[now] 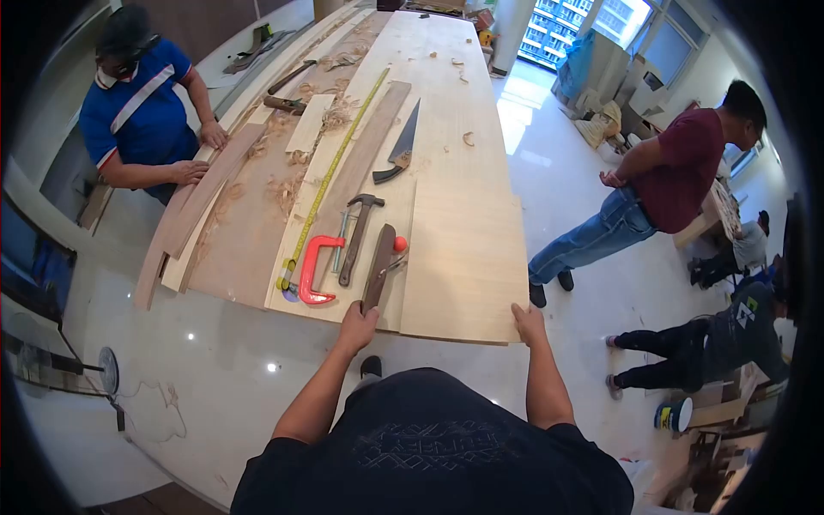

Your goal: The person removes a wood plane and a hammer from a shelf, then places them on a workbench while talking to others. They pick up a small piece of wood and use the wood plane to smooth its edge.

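My left hand (pixel 358 327) is closed round the near end of a dark wooden tool (pixel 379 267), at the bench's front edge. My right hand (pixel 528 324) grips the front right corner of a pale wooden panel (pixel 466 275), thumb on top. Left of the dark tool lie a claw hammer (pixel 358 236) and a red C-clamp (pixel 309 273). Beside the tool is a small red ball-shaped thing (pixel 400 244). A yellow tape measure (pixel 330 172) stretches up the bench, and a handsaw (pixel 403 148) lies further back.
A person in blue (pixel 150 112) touches planks (pixel 206 193) at the left. Another in maroon (pixel 678 167) stands at the right. Two more people are at the far right, near a bucket (pixel 674 415). Wood shavings (pixel 287 193) and a hand plane (pixel 284 105) lie on the bench.
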